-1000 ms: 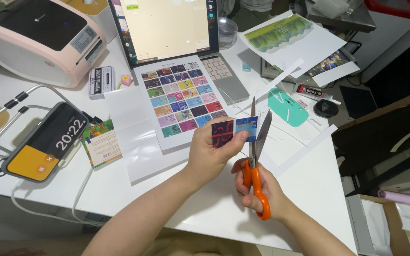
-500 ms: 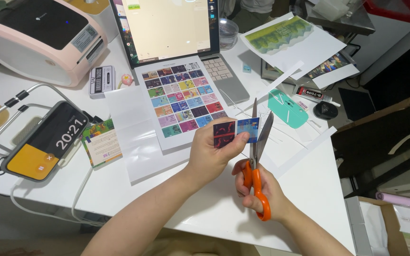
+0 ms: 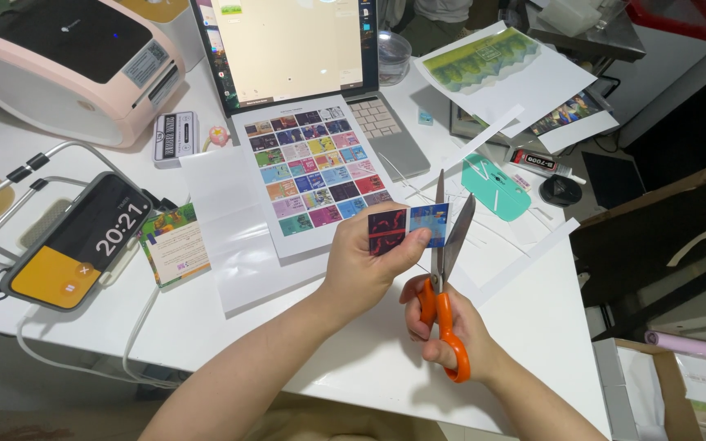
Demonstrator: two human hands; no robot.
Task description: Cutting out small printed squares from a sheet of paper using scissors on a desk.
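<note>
Two hands work over the white counter (image 3: 369,367): the left hand (image 3: 363,265) pinches a small printed strip (image 3: 408,225) of two picture cards, one dark red and one blue, holding it up just above the counter edge, while the right hand (image 3: 451,327) is closed through the orange handles of a pair of scissors (image 3: 444,269). Their blades stand parted, with the blue end of the strip between them. My judgement is that the cut could wander into the blue picture if the strip tilts in the pinch, since only one end is held and the free end can flex; the left thumb also sits near the blades and could be nicked if the strip is fed further in. Loose white paper offcuts (image 3: 525,260) lie just beside the scissors and could slide off the counter. As for containers, a cardboard box (image 3: 672,384) at lower right holds flat sheets and a pale purple roll; a clear round tub (image 3: 391,55) behind the laptop (image 3: 304,65) shows no contents I can make out.
</note>
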